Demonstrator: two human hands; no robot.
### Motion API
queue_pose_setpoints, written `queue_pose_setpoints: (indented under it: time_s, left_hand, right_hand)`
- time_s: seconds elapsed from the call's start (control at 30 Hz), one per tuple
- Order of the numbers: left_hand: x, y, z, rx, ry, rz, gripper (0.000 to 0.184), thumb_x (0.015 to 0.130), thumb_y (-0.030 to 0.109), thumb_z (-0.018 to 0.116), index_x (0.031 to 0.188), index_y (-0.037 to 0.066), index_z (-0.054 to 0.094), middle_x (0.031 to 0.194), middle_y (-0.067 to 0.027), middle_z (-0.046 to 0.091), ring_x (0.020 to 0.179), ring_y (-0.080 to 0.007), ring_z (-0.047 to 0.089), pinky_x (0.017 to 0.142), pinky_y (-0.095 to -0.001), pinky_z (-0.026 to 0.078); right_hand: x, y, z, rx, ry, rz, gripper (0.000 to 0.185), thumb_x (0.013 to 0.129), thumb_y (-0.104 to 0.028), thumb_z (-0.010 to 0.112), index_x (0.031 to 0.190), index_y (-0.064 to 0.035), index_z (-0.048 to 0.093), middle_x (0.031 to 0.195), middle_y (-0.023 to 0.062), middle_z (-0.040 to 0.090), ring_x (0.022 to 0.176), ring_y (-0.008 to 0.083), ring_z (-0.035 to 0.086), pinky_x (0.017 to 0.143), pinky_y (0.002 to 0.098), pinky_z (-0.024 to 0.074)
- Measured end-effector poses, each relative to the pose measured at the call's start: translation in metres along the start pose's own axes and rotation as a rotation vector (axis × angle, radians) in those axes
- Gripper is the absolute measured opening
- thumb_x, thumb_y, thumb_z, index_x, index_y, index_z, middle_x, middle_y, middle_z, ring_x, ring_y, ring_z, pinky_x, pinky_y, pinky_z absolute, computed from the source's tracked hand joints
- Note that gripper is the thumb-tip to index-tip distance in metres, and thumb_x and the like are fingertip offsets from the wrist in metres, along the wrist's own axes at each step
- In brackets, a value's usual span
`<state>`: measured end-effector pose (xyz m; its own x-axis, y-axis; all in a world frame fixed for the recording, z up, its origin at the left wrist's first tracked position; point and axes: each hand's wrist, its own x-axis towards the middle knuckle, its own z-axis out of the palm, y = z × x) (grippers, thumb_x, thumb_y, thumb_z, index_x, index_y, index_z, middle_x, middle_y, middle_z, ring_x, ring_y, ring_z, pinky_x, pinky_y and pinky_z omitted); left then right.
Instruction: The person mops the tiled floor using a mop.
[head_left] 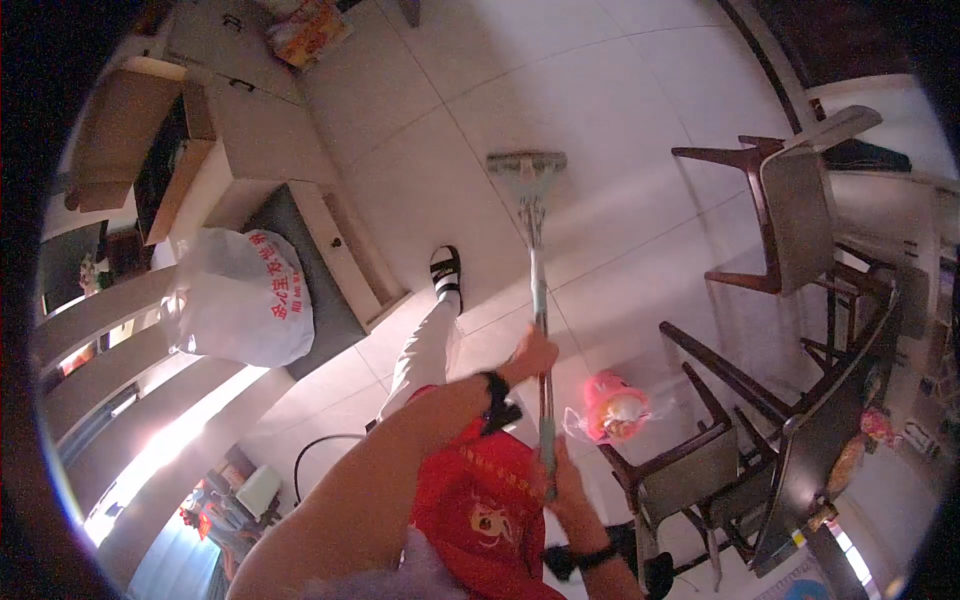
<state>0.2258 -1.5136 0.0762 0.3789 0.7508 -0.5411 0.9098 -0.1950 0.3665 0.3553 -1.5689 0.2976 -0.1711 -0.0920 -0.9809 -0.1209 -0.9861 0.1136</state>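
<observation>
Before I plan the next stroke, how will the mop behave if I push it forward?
The mop's long, straight pole looks stiff, so it should pass a push along well. Its wide head meets narrow linkage and may swivel or tip. With the left hand and right hand spaced along the pole, twisting seems controllable.

Single head-worn view, looking steeply down from above hands (533, 355); floor (620, 110) fills middle, wide-angle.

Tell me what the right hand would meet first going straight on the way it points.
Probably the left hand, farther up the same mop pole, though depth is hard to judge.
</observation>
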Motion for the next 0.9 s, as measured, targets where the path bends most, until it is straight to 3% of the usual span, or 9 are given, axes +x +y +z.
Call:
queue_pose_setpoints:
  time_s: [0.17,0.27,0.37,0.43,0.47,0.5,0.63,0.73,0.9]
  left_hand:
    - [0.001,-0.017,-0.001,-0.05,-0.099,0.072,0.007,0.061,0.019,0.062,0.059,0.013,0.06,0.059,-0.0054,0.058,0.06,-0.0224,0.06,0.056,-0.0385,0.039]
    - [0.049,-0.087,-0.015,-0.26,0.146,0.121,0.018,0.053,0.02,0.069,0.049,0.011,0.053,0.047,-0.0018,0.053,0.044,-0.0247,0.056,0.041,-0.0364,0.038]
    - [0.058,-0.103,0.004,-0.242,0.075,0.052,0.011,0.056,0.017,0.066,0.053,0.01,0.059,0.046,-0.0027,0.054,0.047,-0.0232,0.057,0.047,-0.0353,0.041]
    - [0.03,-0.073,-0.019,-0.165,-0.142,0.007,0.006,0.062,0.016,0.061,0.06,0.011,0.063,0.051,-0.0032,0.056,0.057,-0.0231,0.059,0.052,-0.0353,0.041]
    - [0.016,-0.046,0.017,-0.123,0.123,-0.153,0.009,0.066,0.016,0.058,0.062,0.01,0.063,0.061,-0.0058,0.059,0.07,-0.026,0.059,0.055,-0.0371,0.041]
    - [0.001,-0.026,0.012,-0.072,-0.155,-0.002,0.013,0.07,0.015,0.054,0.066,0.007,0.063,0.068,-0.0083,0.059,0.075,-0.0277,0.058,0.056,-0.0365,0.043]
    - [-0.002,-0.011,0.037,-0.452,0.059,-0.36,0.027,0.072,0.02,0.051,0.062,-0.004,0.057,0.06,-0.0103,0.054,0.071,-0.028,0.06,0.057,-0.0434,0.05]
    - [0.039,-0.082,-0.058,-1.168,-0.139,-0.679,0.026,0.068,0.022,0.056,0.059,-0.001,0.053,0.055,-0.0116,0.055,0.067,-0.0287,0.063,0.057,-0.045,0.051]
    - [0.068,-0.086,0.016,-0.486,-0.121,-0.216,0.019,0.065,0.021,0.06,0.072,0.003,0.058,0.058,-0.013,0.054,0.065,-0.0305,0.06,0.058,-0.0419,0.049]
  right_hand:
    - [0.0,0.001,0.022,-0.039,-0.01,-0.023,0.046,0.086,-0.053,0.035,0.079,-0.0108,0.05,0.049,-0.0021,0.042,0.034,0.0065,0.036,0.03,0.0199,0.0288]
    - [0.03,-0.044,0.061,0.126,-0.193,-0.017,0.045,0.086,-0.052,0.035,0.08,-0.0107,0.05,0.05,-0.0018,0.042,0.034,0.006,0.035,0.031,0.0198,0.0286]
    - [0.037,-0.049,0.074,0.193,-0.368,-0.068,0.046,0.085,-0.054,0.037,0.08,-0.0103,0.05,0.054,-0.0018,0.045,0.036,0.0054,0.033,0.032,0.0191,0.0286]
    - [0.02,-0.028,0.054,0.045,-0.209,-0.043,0.046,0.085,-0.054,0.037,0.08,-0.0102,0.049,0.055,-0.0018,0.044,0.036,0.0054,0.032,0.031,0.0196,0.0284]
    - [0.011,-0.014,0.043,-0.029,-0.13,-0.029,0.046,0.085,-0.054,0.037,0.08,-0.0101,0.049,0.055,-0.0019,0.044,0.036,0.0054,0.032,0.031,0.0198,0.0283]
    - [0.008,0.007,0.03,0.008,-0.06,-0.016,0.046,0.085,-0.054,0.037,0.08,-0.01,0.049,0.055,-0.002,0.044,0.036,0.0055,0.033,0.031,0.0198,0.0283]
    - [0.011,0.024,0.029,0.067,-0.039,-0.042,0.045,0.086,-0.052,0.038,0.081,-0.0094,0.05,0.054,-0.0023,0.043,0.037,0.0056,0.034,0.032,0.0196,0.0292]
    - [0.02,-0.044,0.082,0.12,-0.192,-0.109,0.044,0.086,-0.051,0.038,0.08,-0.0088,0.05,0.054,-0.0022,0.043,0.038,0.0055,0.035,0.034,0.0193,0.0307]
    - [0.023,-0.046,0.062,0.123,-0.266,-0.067,0.042,0.086,-0.049,0.039,0.082,-0.0088,0.049,0.054,-0.0013,0.043,0.039,0.0053,0.036,0.035,0.0196,0.0312]
